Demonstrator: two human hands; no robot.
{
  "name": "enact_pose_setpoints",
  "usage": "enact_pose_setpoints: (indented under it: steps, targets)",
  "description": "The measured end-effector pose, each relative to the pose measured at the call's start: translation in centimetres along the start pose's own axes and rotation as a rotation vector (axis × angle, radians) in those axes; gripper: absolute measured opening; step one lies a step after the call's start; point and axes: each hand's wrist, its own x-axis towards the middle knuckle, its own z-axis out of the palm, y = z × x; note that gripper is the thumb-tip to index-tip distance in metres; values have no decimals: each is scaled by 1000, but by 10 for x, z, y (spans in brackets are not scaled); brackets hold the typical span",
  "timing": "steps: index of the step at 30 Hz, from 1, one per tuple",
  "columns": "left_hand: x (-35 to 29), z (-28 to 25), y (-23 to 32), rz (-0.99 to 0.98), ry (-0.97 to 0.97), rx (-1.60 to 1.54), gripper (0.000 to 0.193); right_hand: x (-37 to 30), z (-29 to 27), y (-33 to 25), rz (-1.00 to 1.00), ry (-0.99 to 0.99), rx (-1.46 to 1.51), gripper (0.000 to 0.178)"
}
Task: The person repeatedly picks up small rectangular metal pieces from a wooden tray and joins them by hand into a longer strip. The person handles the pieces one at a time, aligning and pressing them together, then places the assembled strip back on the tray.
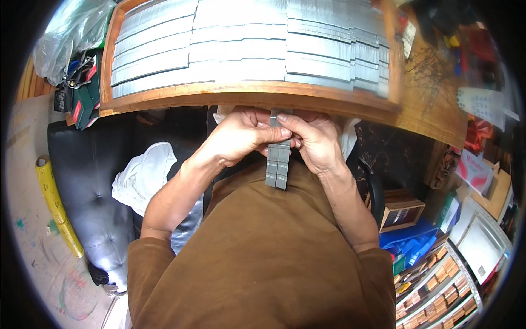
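A narrow grey strip (277, 166), seemingly a row of thin flat pieces laid side by side, hangs down in front of my chest. My left hand (245, 134) grips it from one side, its thumb lying across the strip's face. On the other side my right hand (318, 140) is closed on the same strip, its thumb near the upper end. My other fingers are partly hidden behind it. Just beyond my hands stands a wooden tray (249, 90), packed with rows of overlapping grey flat pieces (238, 46). Bright glare washes out the middle rows.
The tray rests on a wooden table (430, 104). At left are a black padded seat (90, 164), a white cloth (143, 174), a yellow tube (57, 205) and a clear plastic bag (74, 41). Racks of small blocks (444, 288) and a wooden box (402, 211) stand at right.
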Motion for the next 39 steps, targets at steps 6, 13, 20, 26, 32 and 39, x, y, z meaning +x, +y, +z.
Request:
enact_pose_setpoints:
  steps: [6,13,20,26,32,39]
  targets:
    - [-2,2,1,15,9,38,24,-6,0,-6,11,-5,-158,18]
    - [-13,13,0,-17,75,63,23,-13,5,-2,-18,53,-192,20]
    - [-14,16,-2,-53,84,138,21,-11,1,16,-44,212,-389,33]
    - [-15,15,-5,-37,28,-29,23,-21,0,-4,-9,43,-198,23]
    - [-16,17,2,-30,48,23,22,-18,-2,-6,-34,31,-286,19]
    - [-14,11,3,4,51,60,22,-14,0,-3,-60,30,-276,20]
